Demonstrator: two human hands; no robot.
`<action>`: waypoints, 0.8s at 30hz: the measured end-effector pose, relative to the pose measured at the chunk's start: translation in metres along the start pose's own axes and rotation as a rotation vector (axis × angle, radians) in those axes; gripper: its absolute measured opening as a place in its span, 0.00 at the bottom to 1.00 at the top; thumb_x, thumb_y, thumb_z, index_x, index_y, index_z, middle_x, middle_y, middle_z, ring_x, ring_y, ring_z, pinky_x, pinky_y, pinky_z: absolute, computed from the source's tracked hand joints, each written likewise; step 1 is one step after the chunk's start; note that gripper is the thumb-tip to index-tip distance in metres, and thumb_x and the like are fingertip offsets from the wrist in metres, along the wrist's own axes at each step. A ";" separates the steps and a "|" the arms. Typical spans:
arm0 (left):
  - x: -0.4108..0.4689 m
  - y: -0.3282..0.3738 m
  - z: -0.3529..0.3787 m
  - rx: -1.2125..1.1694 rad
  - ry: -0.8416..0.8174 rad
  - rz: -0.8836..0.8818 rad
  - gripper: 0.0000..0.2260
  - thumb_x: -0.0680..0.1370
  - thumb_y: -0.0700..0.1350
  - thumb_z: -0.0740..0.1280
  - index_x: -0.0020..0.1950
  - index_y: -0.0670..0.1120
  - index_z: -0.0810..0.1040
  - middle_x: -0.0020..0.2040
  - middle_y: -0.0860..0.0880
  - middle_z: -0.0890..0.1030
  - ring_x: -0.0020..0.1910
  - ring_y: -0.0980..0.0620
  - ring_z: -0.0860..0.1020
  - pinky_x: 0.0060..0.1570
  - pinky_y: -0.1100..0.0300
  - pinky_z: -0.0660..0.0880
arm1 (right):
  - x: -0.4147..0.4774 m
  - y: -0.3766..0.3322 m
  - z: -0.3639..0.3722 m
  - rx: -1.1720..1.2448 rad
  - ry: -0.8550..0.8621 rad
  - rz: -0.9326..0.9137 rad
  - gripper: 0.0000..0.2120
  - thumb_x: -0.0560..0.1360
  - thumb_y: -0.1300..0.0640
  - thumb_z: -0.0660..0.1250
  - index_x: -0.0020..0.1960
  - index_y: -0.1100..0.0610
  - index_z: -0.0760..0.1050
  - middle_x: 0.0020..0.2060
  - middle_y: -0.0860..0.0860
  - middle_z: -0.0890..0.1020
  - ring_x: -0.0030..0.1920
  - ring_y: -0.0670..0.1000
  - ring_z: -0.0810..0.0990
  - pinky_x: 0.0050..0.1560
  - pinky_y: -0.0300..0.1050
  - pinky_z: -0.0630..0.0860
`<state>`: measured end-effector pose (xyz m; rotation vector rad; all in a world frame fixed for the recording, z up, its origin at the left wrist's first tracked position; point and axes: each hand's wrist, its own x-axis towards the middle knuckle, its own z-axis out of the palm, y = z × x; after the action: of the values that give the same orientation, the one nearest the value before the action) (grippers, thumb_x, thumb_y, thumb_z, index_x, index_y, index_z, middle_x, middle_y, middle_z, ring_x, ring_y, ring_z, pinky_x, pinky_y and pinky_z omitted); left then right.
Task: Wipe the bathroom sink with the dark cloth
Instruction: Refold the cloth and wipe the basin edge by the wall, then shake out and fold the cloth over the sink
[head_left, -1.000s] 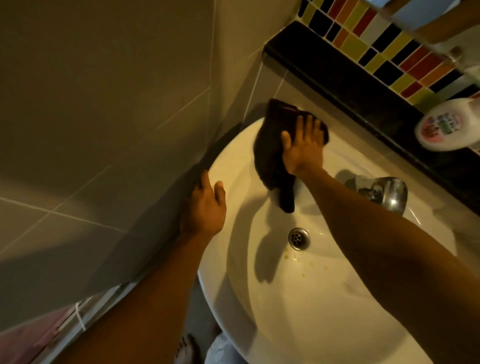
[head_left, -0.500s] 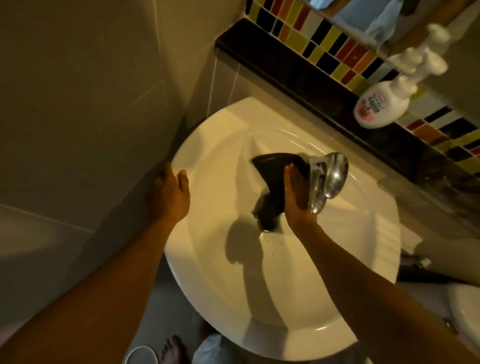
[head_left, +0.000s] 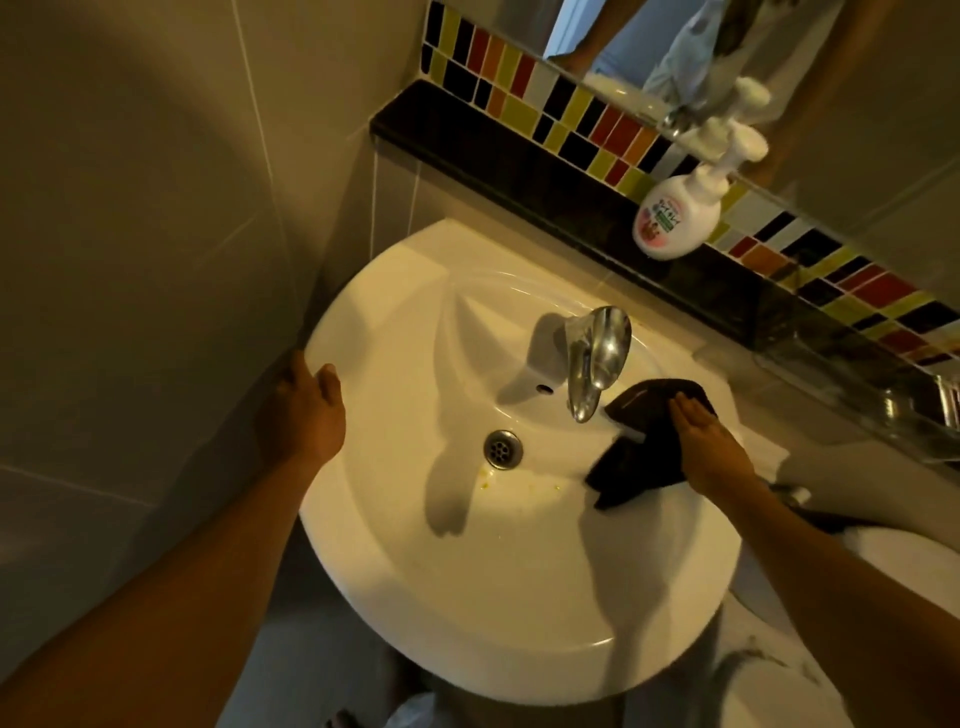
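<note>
The dark cloth (head_left: 641, 457) lies crumpled on the right side of the white sink (head_left: 467, 597), draped from the flat rim down over the inner slope of the basin, just to the right of the chrome tap (head_left: 597, 358). The right hand (head_left: 709, 452) rests on top of it, palm down and fingers stretched flat, pressing the cloth against the porcelain rather than clenching it; the upper edge of the cloth peeks out beyond the fingertips and its lower corner hangs toward the bowl. The tap's spout points down into the basin, its tip close beside the cloth's left edge. Lower in the bowl sits the round metal drain (head_left: 503, 448), with a few small yellowish specks (head_left: 519, 480) scattered on the white surface just below and to the right of it. The left hand (head_left: 306, 410) is well apart from the cloth, on the opposite, left rim of the sink where it meets the grey tiled wall (head_left: 130, 234), fingers curled loosely over the edge, gripping only the rim. Behind the sink runs a black ledge (head_left: 519, 166), carrying a white pump bottle (head_left: 675, 213) that stands tilted in this wide view, backed by a strip of multicoloured mosaic tiles (head_left: 587, 119) under a mirror (head_left: 675, 41).
</note>
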<state>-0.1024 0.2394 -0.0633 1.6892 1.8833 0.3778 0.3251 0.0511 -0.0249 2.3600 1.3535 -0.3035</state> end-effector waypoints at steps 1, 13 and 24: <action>0.000 0.000 0.001 -0.005 0.005 0.001 0.25 0.82 0.54 0.51 0.75 0.41 0.59 0.66 0.33 0.72 0.61 0.31 0.74 0.59 0.39 0.74 | -0.001 -0.002 0.000 0.021 -0.002 -0.002 0.40 0.75 0.61 0.67 0.78 0.57 0.46 0.79 0.54 0.50 0.78 0.57 0.52 0.76 0.54 0.55; 0.013 -0.016 -0.015 -0.701 -0.180 -0.122 0.28 0.82 0.59 0.49 0.77 0.46 0.59 0.77 0.43 0.62 0.76 0.41 0.60 0.75 0.43 0.57 | -0.052 -0.090 -0.047 1.855 -0.181 0.369 0.15 0.81 0.63 0.52 0.50 0.61 0.77 0.38 0.57 0.84 0.34 0.50 0.85 0.37 0.43 0.80; -0.070 -0.055 -0.061 -0.803 -0.267 -0.315 0.26 0.81 0.59 0.52 0.74 0.45 0.64 0.72 0.41 0.69 0.70 0.40 0.69 0.70 0.43 0.65 | -0.137 -0.230 -0.078 2.130 -0.480 0.024 0.15 0.78 0.63 0.57 0.48 0.61 0.83 0.42 0.59 0.86 0.40 0.53 0.86 0.34 0.43 0.81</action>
<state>-0.1801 0.1721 -0.0302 0.8478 1.4708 0.6344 0.0563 0.0835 0.0425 2.7921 0.4190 -3.2301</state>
